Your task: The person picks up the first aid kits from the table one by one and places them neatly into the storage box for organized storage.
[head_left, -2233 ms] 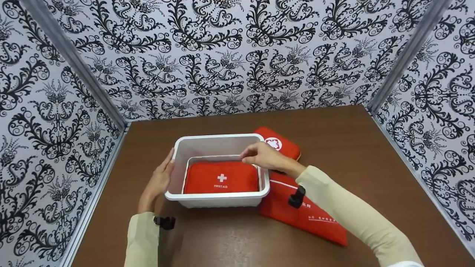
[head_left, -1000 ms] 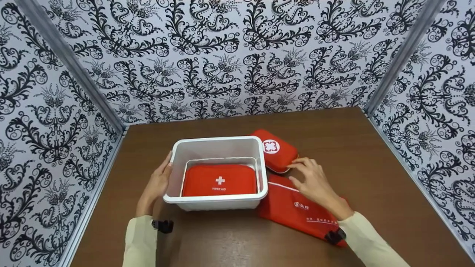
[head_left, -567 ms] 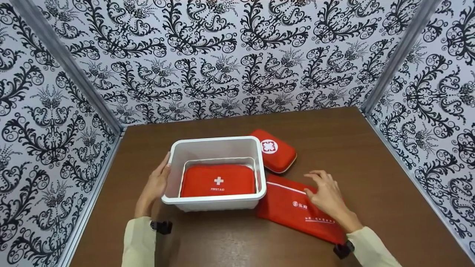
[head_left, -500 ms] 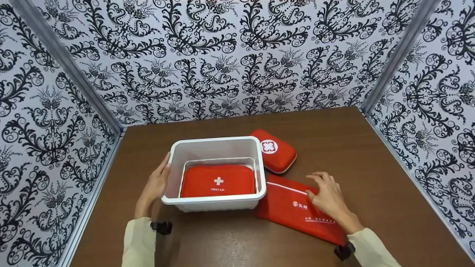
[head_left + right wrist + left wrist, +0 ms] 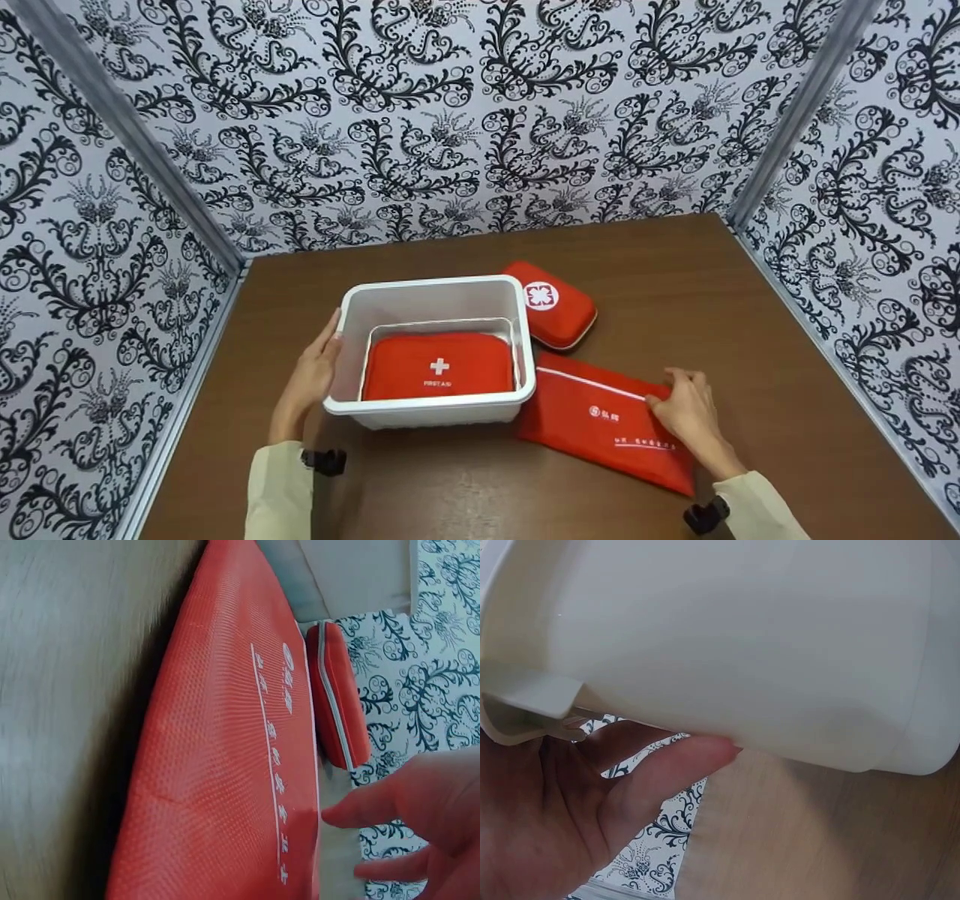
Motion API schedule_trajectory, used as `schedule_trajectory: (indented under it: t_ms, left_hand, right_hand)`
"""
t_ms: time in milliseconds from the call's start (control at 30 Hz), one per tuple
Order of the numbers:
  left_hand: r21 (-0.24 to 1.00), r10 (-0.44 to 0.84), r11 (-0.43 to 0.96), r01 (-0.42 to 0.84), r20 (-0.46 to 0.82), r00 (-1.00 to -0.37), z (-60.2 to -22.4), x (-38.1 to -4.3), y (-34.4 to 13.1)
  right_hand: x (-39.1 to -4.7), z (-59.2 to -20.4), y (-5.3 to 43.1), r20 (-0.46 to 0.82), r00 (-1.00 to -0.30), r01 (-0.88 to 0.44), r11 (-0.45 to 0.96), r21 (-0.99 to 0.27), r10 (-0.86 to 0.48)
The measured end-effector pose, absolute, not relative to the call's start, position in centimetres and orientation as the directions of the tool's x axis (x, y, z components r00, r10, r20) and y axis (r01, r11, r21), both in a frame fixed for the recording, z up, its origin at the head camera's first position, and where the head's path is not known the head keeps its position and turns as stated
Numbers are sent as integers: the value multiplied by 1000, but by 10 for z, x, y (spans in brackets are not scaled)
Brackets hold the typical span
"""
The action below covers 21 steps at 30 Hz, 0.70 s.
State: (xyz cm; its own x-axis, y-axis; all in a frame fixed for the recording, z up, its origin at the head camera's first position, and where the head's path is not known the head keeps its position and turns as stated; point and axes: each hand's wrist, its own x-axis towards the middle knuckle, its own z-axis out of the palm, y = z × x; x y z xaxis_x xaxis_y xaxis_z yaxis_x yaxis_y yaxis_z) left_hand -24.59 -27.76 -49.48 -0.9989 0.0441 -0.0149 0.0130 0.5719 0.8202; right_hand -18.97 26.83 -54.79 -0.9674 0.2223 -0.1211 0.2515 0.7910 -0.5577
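A white plastic bin (image 5: 431, 406) stands left of centre on the table, with a red first aid pouch (image 5: 405, 367) marked with a white cross inside. My left hand (image 5: 311, 367) rests against the bin's left side; in the left wrist view the thumb (image 5: 705, 754) touches the outer wall. A flat red bag (image 5: 566, 420) with white print and a white stripe lies right of the bin. Over its far right corner is my right hand (image 5: 690, 409), thumb and fingers apart. The right wrist view shows the thumb at the bag's edge, with nothing gripped.
A red zipped case (image 5: 568, 315) with a white round emblem lies behind the bag, against the bin's right side. Patterned walls (image 5: 480, 150) enclose the brown table (image 5: 465, 487) at the back and both sides.
My right hand has left the bin, passed the red case's near corner, and moved right and nearer to the red bag's right end. The left hand has stayed at the bin.
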Motion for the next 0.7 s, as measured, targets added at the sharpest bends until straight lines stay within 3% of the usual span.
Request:
schedule_trajectory:
  t_ms: [333,700]
  left_hand:
    - [816,41,578,7,-21,-999,-494,-246,-277]
    - [825,41,565,-16,-47,-998,-495,-247,-278]
  right_hand:
    - [-190,-539,284,-363,-896,418,762,-494,257]
    - [-187,-542,290,-446,-848,496,722,-482,286]
